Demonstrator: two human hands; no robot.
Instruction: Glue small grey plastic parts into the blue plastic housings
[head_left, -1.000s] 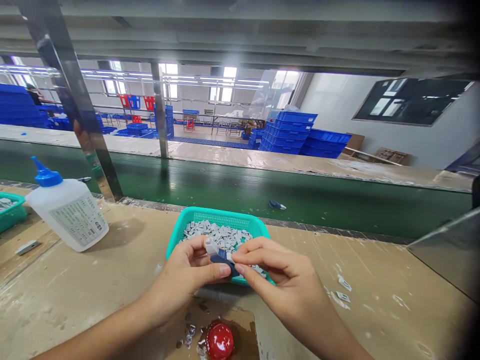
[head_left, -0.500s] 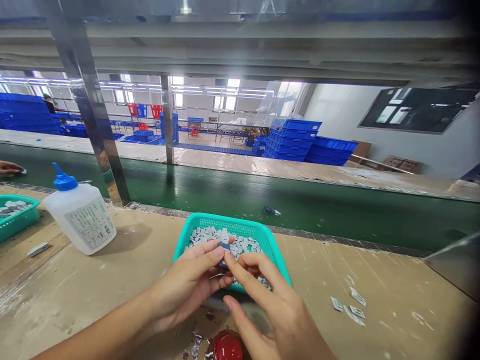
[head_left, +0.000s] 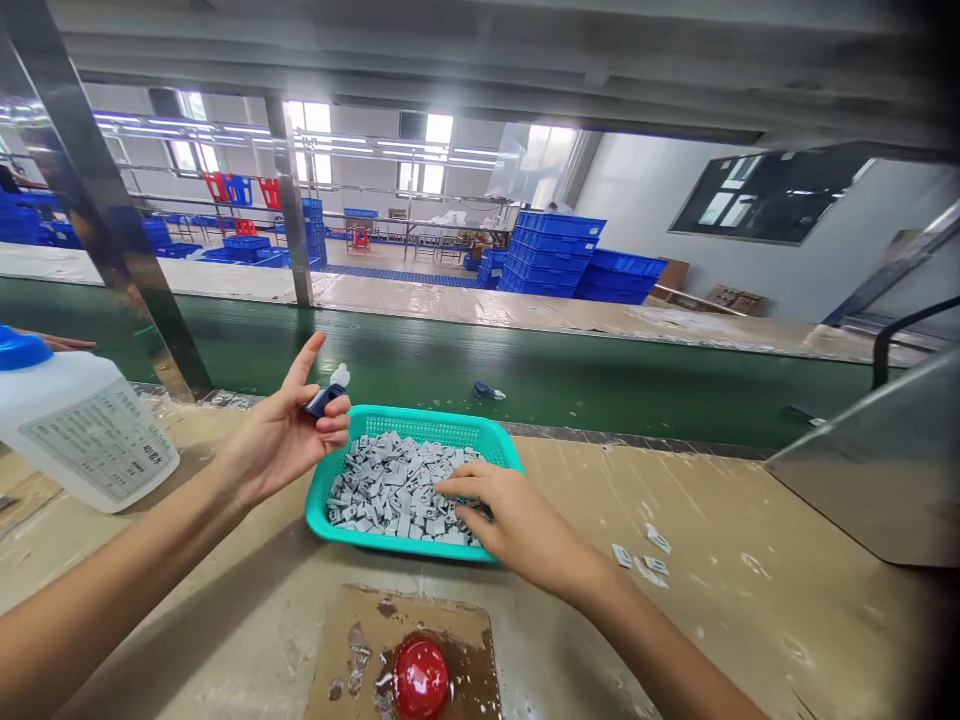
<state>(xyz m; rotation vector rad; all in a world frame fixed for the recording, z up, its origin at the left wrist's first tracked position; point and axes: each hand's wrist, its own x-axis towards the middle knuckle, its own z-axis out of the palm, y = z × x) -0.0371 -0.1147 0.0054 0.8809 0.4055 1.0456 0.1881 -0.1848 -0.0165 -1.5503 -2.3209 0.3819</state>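
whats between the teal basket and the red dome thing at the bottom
In the head view, between the teal basket and the red dome lies a bare strip of worn tabletop, then the stained brown pad the dome sits on. No parts lie there.

White plastic bottle (head_left: 79, 425) at left edge of worktop (head_left: 750, 600): paper label with printed lines, all too small and blurred to read. No other text, brand, number or sign legible anywhere, neither on the blue crates (head_left: 577, 255) nor on the dark wall panel (head_left: 765, 195).
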